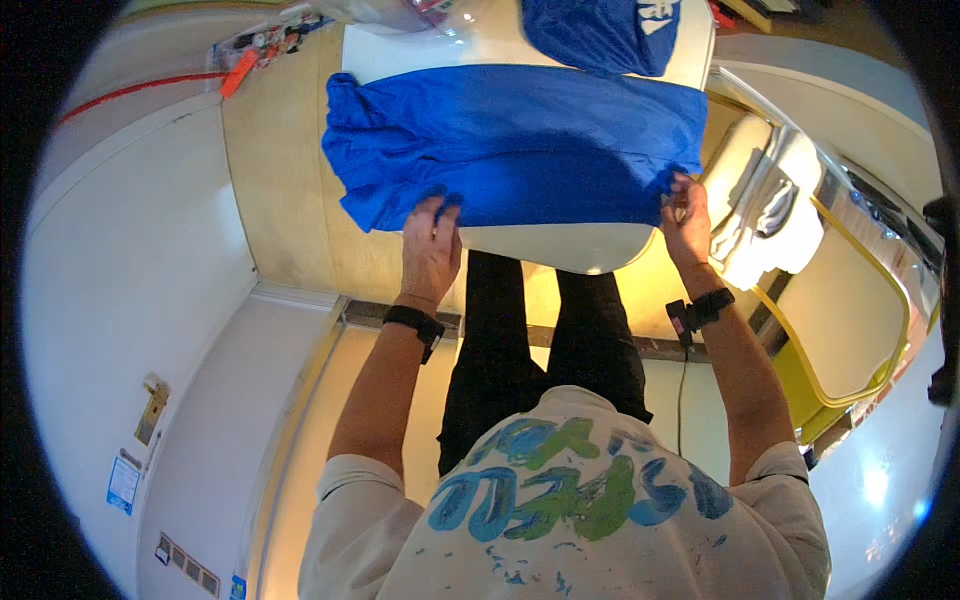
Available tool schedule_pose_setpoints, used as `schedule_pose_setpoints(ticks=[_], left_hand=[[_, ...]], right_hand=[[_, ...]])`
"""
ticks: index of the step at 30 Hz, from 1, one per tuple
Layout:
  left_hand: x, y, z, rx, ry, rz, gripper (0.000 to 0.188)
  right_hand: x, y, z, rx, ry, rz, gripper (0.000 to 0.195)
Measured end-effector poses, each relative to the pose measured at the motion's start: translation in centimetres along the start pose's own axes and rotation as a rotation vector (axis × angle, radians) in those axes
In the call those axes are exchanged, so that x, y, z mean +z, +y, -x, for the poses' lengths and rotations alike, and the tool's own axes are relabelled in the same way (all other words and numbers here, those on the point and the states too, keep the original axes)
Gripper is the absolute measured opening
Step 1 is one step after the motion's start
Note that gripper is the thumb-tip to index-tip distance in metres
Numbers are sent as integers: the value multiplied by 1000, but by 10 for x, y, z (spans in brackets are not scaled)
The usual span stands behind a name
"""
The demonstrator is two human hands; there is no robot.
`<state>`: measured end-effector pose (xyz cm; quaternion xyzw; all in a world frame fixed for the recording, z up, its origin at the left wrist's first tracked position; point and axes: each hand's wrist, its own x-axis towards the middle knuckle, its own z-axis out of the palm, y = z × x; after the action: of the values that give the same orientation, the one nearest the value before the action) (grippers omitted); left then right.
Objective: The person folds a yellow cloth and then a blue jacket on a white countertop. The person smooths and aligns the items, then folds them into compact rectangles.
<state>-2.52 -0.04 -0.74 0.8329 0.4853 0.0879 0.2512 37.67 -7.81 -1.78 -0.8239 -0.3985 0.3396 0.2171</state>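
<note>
A blue fabric garment (525,150) lies spread crosswise on a white board (559,244) with a rounded near end. Its left side is bunched into creases, while the middle is fairly smooth. My left hand (431,238) is at the garment's near edge, left of the middle, fingertips over the cloth; whether they grip it cannot be made out. At the near right corner, my right hand (686,217) has its fingers curled on a gathered bit of the fabric. A second blue cloth piece (596,34) with a white print lies beyond the garment, at the board's far end.
Clear plastic wrapping (420,19) rests at the far left of the board. Folded pale cloths (772,202) are stacked on the right, near a yellow-framed chair (840,300). A white door (135,262) stands on the left. A cable (681,405) hangs from my right wristband.
</note>
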Motion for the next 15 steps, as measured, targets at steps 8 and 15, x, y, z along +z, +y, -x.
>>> schedule_pose_setpoints(ticks=[8, 15], left_hand=[[-23, -71, 0, -520, 340, 129, 63], [-33, -98, -37, -574, 299, 241, 47]], right_hand=[[115, -149, -19, -503, -511, -37, 19], [227, -276, -69, -558, -480, -152, 35]])
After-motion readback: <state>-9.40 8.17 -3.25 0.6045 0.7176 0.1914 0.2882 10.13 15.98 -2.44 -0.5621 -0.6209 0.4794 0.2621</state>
